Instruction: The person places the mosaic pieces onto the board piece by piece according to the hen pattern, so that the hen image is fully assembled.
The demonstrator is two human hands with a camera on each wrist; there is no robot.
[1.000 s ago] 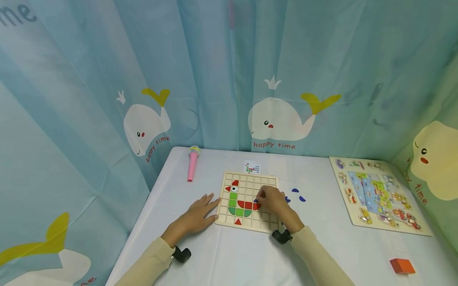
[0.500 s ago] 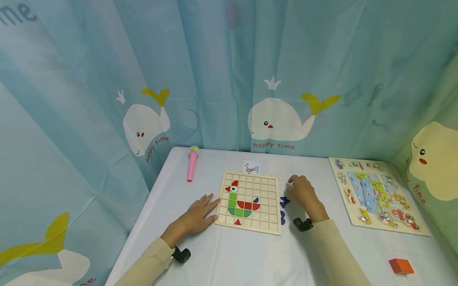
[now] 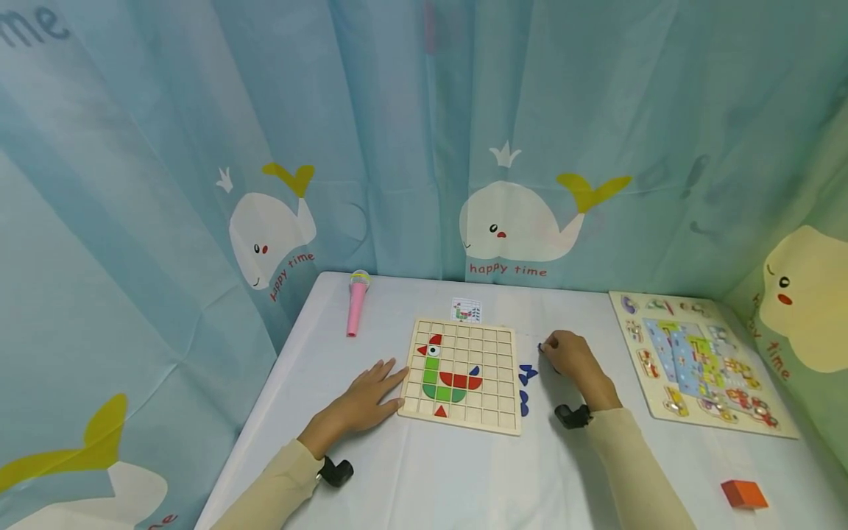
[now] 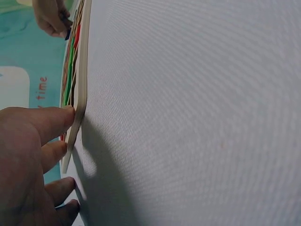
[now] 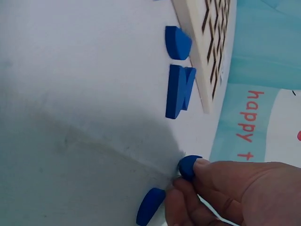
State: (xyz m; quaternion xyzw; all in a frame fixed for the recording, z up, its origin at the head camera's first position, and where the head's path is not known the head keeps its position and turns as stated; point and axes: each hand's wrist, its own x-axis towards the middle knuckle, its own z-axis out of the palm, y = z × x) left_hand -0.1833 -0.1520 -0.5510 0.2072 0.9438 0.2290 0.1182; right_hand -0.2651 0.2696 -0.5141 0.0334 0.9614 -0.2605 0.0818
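Note:
A square wooden grid board carries red, green and white pieces laid in a bird-like figure, plus one blue piece above the red row. My left hand lies with fingers spread, its fingertips at the board's left edge. Right of the board, my right hand pinches a blue half-round piece between thumb and finger. Another blue piece lies just beside those fingers. Several blue pieces rest along the board's right edge.
Behind the board is a small picture card showing a similar figure. A pink toy microphone lies at the back left. At the right are a picture puzzle board and an orange block. A blue curtain hangs behind the table.
My right hand has left a blue piece on the board, moved right to the loose pieces and taken hold of a blue half-round one. My left hand has stayed put.

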